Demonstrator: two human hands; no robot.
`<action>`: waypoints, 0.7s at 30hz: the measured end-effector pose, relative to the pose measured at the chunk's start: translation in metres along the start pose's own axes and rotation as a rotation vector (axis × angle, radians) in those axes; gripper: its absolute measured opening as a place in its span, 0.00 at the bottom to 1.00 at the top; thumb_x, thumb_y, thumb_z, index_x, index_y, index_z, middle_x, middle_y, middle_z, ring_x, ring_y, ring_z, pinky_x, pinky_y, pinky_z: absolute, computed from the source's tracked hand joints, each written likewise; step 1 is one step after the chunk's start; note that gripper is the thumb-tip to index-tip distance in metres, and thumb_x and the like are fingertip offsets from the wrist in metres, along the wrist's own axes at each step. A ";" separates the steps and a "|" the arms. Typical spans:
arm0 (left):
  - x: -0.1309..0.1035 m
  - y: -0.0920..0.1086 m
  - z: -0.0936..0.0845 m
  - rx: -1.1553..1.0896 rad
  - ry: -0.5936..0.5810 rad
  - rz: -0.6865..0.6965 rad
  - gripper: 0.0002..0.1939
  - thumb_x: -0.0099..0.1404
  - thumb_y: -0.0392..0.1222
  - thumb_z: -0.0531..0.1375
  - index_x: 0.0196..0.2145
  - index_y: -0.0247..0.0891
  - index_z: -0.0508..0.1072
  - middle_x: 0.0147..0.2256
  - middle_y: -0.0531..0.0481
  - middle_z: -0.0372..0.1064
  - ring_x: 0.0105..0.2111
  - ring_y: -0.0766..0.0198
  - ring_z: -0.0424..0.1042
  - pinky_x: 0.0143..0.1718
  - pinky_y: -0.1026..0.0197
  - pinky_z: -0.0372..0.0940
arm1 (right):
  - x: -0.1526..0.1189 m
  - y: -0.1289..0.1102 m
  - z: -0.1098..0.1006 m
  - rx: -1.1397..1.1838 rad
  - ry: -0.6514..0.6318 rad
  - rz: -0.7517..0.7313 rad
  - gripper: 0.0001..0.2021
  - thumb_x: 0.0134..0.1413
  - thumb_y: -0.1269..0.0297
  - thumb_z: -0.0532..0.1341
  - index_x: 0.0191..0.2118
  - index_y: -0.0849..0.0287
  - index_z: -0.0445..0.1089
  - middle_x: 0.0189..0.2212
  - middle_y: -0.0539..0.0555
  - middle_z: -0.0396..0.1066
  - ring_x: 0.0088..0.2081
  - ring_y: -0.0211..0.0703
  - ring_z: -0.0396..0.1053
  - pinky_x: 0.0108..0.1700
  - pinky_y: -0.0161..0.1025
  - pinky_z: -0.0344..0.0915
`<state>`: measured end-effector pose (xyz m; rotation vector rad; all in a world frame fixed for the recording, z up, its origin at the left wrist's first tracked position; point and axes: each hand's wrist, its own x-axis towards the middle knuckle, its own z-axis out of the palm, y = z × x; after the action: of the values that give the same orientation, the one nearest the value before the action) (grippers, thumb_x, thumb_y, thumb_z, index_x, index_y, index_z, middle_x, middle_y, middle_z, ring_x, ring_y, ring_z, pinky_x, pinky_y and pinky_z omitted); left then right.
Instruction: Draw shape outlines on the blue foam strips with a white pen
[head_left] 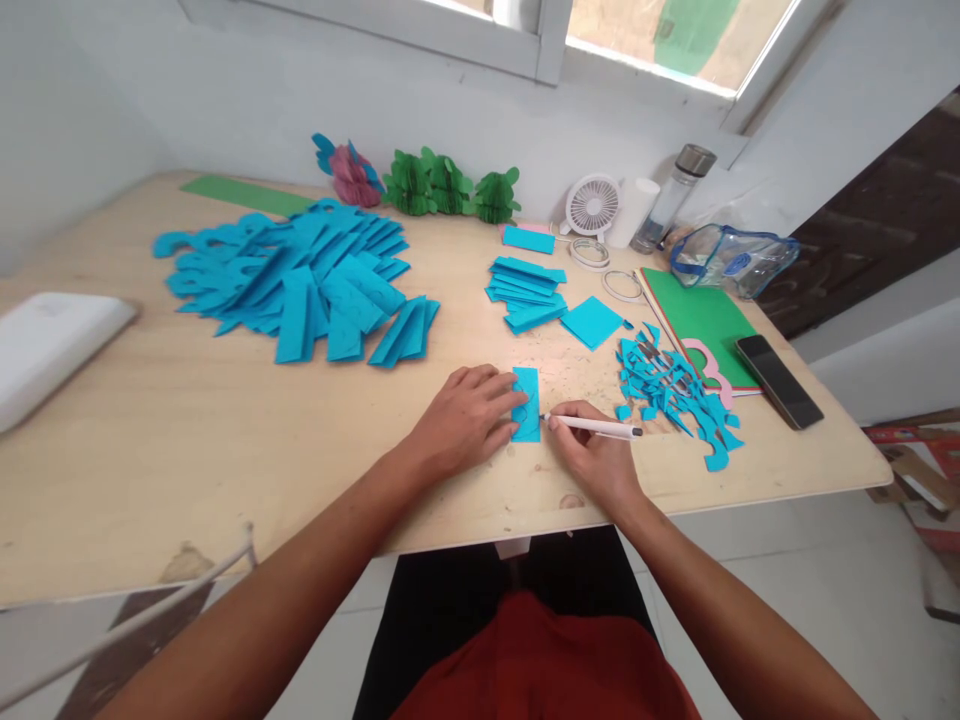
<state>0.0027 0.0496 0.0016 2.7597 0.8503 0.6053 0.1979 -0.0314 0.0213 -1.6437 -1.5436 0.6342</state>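
Observation:
A small folded blue paper (530, 422) lies upright-oriented on the wooden table, with dark curved lines drawn on it. My left hand (466, 420) rests flat with its fingers spread, the fingertips on the paper's left part. In my right hand (596, 458) is a white pen (600, 427), pinched near its dark tip, which is at the paper's right edge. Behind the paper are a stack of folded blue papers (525, 290) and a blue square (592, 322). Blue scraps (660, 380) lie to the right of my right hand.
A big pile of blue cut papers (300, 270) covers the back left. Green paper shapes (448, 185), a small fan (593, 205), tape rolls (589, 253) and a bottle (673, 198) stand or lie along the wall. At right are a green sheet (697, 315) and a phone (780, 380).

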 end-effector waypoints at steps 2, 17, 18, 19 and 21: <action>0.000 0.000 0.001 0.001 0.008 -0.001 0.15 0.67 0.42 0.54 0.49 0.40 0.74 0.54 0.41 0.69 0.52 0.50 0.66 0.54 0.44 0.60 | -0.001 -0.001 0.000 -0.001 0.003 0.003 0.08 0.56 0.60 0.58 0.32 0.55 0.72 0.26 0.50 0.72 0.26 0.40 0.66 0.27 0.35 0.59; 0.001 0.000 -0.001 0.015 -0.006 0.004 0.16 0.67 0.42 0.54 0.50 0.41 0.73 0.54 0.42 0.69 0.51 0.50 0.66 0.54 0.45 0.60 | -0.007 -0.004 -0.001 -0.014 -0.003 0.008 0.08 0.56 0.59 0.58 0.32 0.55 0.71 0.26 0.50 0.72 0.27 0.40 0.66 0.29 0.35 0.60; 0.001 0.000 -0.001 0.014 -0.006 0.004 0.16 0.67 0.42 0.54 0.50 0.41 0.73 0.54 0.42 0.69 0.51 0.50 0.66 0.54 0.45 0.60 | -0.007 -0.004 -0.001 -0.014 -0.006 0.009 0.08 0.56 0.58 0.58 0.32 0.55 0.71 0.26 0.50 0.72 0.27 0.41 0.66 0.29 0.35 0.60; 0.001 0.000 0.000 0.014 -0.005 0.004 0.16 0.67 0.42 0.54 0.50 0.41 0.73 0.54 0.42 0.69 0.51 0.50 0.66 0.53 0.44 0.60 | -0.007 -0.004 -0.001 -0.013 -0.011 0.010 0.09 0.56 0.58 0.58 0.32 0.55 0.71 0.26 0.50 0.72 0.27 0.41 0.66 0.29 0.35 0.60; 0.000 0.000 0.000 0.014 0.003 0.003 0.16 0.67 0.42 0.54 0.50 0.41 0.73 0.54 0.43 0.69 0.52 0.49 0.66 0.54 0.44 0.60 | -0.008 -0.004 -0.001 -0.006 -0.013 0.010 0.08 0.56 0.58 0.58 0.32 0.55 0.71 0.26 0.51 0.72 0.28 0.41 0.67 0.30 0.36 0.61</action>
<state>0.0028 0.0499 0.0015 2.7736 0.8542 0.6063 0.1954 -0.0397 0.0242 -1.6556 -1.5494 0.6476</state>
